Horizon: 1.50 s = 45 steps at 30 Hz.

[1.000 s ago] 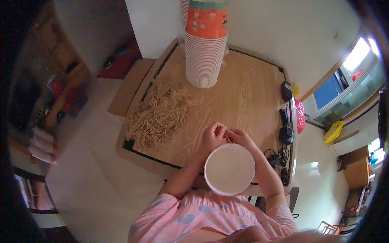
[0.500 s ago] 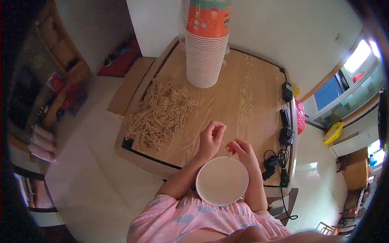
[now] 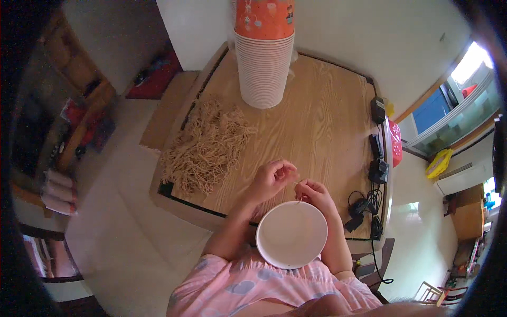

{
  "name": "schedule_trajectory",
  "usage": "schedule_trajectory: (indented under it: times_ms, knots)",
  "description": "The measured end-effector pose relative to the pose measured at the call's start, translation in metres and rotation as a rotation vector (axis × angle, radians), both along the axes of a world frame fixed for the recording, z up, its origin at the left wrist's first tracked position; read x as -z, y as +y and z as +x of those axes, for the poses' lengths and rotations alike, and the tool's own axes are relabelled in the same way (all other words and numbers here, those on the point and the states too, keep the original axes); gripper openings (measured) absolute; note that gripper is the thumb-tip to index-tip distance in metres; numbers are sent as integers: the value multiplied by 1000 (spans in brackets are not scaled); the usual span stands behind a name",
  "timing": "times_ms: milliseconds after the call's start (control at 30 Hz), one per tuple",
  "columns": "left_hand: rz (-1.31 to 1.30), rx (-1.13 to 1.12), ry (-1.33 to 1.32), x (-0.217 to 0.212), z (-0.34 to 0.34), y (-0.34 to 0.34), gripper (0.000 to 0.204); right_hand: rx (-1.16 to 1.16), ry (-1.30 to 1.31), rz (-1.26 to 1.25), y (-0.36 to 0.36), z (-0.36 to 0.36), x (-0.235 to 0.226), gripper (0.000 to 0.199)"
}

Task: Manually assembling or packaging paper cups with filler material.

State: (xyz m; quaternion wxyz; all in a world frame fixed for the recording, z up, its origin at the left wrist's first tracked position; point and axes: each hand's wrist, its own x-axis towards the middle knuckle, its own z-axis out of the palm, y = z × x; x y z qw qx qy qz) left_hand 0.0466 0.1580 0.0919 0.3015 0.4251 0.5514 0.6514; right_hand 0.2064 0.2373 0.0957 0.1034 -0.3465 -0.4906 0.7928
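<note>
A white paper bucket (image 3: 292, 235), its open mouth facing up, rests against my lap at the table's near edge. From the far part of its rim a thin beige cord (image 3: 301, 199) runs up to my hands. My right hand (image 3: 313, 192) pinches that cord just above the rim. Just left of it, my left hand (image 3: 274, 178) is closed, thumb and fingertips together, at the cord's other part; the cord is barely visible there. A heap of similar beige cords (image 3: 207, 148) lies on the table to the left. Beyond my hands stands a tall stack of nested paper buckets (image 3: 264, 71).
The wood-grain table (image 3: 322, 127) extends ahead of me. Black power adapters (image 3: 378, 171) and tangled black cables (image 3: 367, 203) lie along its right edge. A red plastic basket (image 3: 395, 143) is just beyond that edge. A cardboard piece (image 3: 170, 113) sits beside the table's left side.
My left hand has turned and its fingers have shifted slightly right, toward my right hand. The cord stretch between the hands is shorter. The bucket has moved a little right.
</note>
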Motion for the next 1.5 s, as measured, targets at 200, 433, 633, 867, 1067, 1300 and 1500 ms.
schedule_trajectory:
  times_ms: [200, 433, 633, 867, 1067, 1300, 1500]
  knots:
    - [-85, 185, 448, -7, -18, -9, 8, -65, 27, 212, 0, -1, -3, 15]
    - [-138, 184, 495, -8, -17, -12, 6, -76, -21, 223, 2, -1, -6, 20]
    - [-138, 138, 445, -10, -17, -8, 5, 1, 8, 139, 4, -3, 0, 23]
    - [-125, 104, 503, -5, -13, -2, 6, -16, 0, 114, 9, -4, 1, 20]
    - [-123, -9, 526, 6, -5, 5, 5, -71, -28, 198, 4, -3, -3, 14]
    - [-235, -120, 457, 13, 1, 1, 5, -100, -13, 112, -4, 7, -3, 14]
    - [-270, 92, 367, -15, 4, -4, 9, -37, -63, 90, -5, 10, -5, 16]
